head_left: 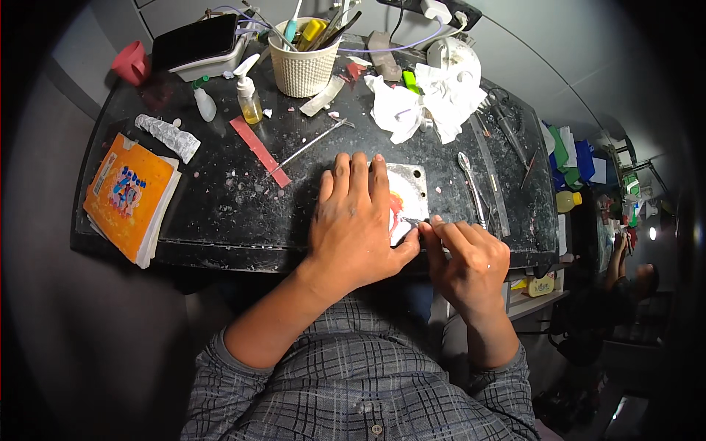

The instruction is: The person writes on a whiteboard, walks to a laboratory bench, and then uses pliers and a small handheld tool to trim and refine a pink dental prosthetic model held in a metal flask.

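Note:
A pale metal plate (412, 176) with dark holes at its edge lies near the table's front edge. Red and white material (397, 209) sits on it. My left hand (349, 217) lies over the plate's left side with its fingers stretched out, hiding that part. Its thumb rests by the plate's near edge. At the near right corner my right hand (471, 257) is closed in a pinch on a thin, dark metal tool (413, 220). The tool's tip reaches the white material; most of the tool is hidden by my fingers.
Left of the hands lie an orange book (125, 195), a crumpled tube (168, 137) and a red strip (259, 151). Behind stand a pump bottle (250, 110) and a cup of tools (303, 70). Crumpled tissues (426, 103) and a metal instrument (474, 187) lie right.

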Demonstrator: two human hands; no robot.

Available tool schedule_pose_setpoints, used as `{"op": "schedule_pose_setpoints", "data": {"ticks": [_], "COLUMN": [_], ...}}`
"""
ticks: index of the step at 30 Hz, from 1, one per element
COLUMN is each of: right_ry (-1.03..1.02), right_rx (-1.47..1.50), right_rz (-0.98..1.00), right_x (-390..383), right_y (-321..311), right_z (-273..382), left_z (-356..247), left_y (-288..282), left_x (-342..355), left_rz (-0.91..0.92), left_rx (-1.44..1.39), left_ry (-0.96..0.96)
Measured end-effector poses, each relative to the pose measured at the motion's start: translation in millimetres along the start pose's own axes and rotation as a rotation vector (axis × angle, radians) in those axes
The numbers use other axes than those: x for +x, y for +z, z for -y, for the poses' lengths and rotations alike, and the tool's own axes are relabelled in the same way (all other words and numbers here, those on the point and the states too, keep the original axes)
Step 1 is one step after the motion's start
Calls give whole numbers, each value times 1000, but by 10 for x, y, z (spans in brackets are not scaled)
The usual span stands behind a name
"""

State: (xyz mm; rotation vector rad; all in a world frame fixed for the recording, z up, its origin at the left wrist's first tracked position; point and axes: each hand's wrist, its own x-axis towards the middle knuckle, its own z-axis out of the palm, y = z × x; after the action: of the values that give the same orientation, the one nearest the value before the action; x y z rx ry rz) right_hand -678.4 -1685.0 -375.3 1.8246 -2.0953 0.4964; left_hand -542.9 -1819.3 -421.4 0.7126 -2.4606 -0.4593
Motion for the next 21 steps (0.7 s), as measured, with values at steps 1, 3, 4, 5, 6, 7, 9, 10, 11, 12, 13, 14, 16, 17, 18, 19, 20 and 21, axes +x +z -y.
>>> {"op": "schedule_pose_setpoints", "data": {"ticks": [1,3,4,5,6,7,9,10,11,12,13,14,16,17,18,19,20,21], "right_ry": [-11,-24,-35,-36,-43,-49,-54,-61,-60,-58,-56,-54,-55,-53,-47,-41,-39,-35], "right_rx": [-5,-8,-12,-10,-1,7,-2,-10,-9,-27,-46,-46,-57,-59,-60,-62,-63,-64], "right_rz": [-7,14,35,36,28,20,20,20,20,19,18,19,-5,-4,-9,-14,-15,-24], "right_x": [-3,5,9,14,17,18,16,14,12,11,9,3,-7,-16,-24,-32,-37,-35], "right_y": [5,-32,-45,-38,-32,-28,-25,-22,-18,-20,-20,-14,-2,1,6,11,18,29], "right_z": [-7,-24,-30,-38,-50,-57,-57,-55,-46,-33,-20,-12,-5,-1,4,10,15,19], "left_z": [2,1,2,5,1,-2,-2,0,1,-2,-5,-7,-12,-15,-15,-17,-19,-18], "left_y": [8,11,10,4,2,0,0,-1,-1,-4,-7,-13,-26,-28,-33,-35,-34,-33], "left_x": [-2,0,0,-1,3,6,5,1,-2,0,0,-1,4,7,8,8,7,9], "left_rz": [-7,-6,-5,-4,-7,-10,-9,-8,-7,-9,-11,-10,-5,-5,-3,-1,0,-4], "left_rx": [2,-1,-6,-5,-6,-7,-7,-5,-5,-1,3,2,21,18,21,22,22,22], "left_ry": [2,3,5,3,5,7,6,4,3,4,5,6,9,11,10,9,11,6]}}
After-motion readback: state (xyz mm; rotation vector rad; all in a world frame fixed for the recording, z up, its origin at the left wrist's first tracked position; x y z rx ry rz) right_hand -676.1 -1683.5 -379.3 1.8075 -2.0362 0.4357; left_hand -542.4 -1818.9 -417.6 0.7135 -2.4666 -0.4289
